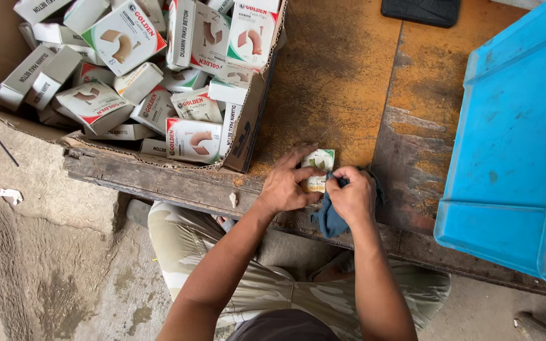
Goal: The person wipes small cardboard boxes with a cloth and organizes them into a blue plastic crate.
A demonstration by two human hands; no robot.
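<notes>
here, small white box [318,169] clamped in left hand [284,187] grip, right hand [352,197] beside, closed on blue cloth [330,218]

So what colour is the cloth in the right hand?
Dark grey-blue cloth, bunched in the right hand; the head view shows it best.

Blue tray [507,145] cut off right.

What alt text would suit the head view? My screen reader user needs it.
Seen from above, a person's left hand steadies a small white box on a worn wooden table while the right hand presses a dark blue cloth against it. A cardboard carton of similar boxes sits left, a blue plastic tray right.
</notes>
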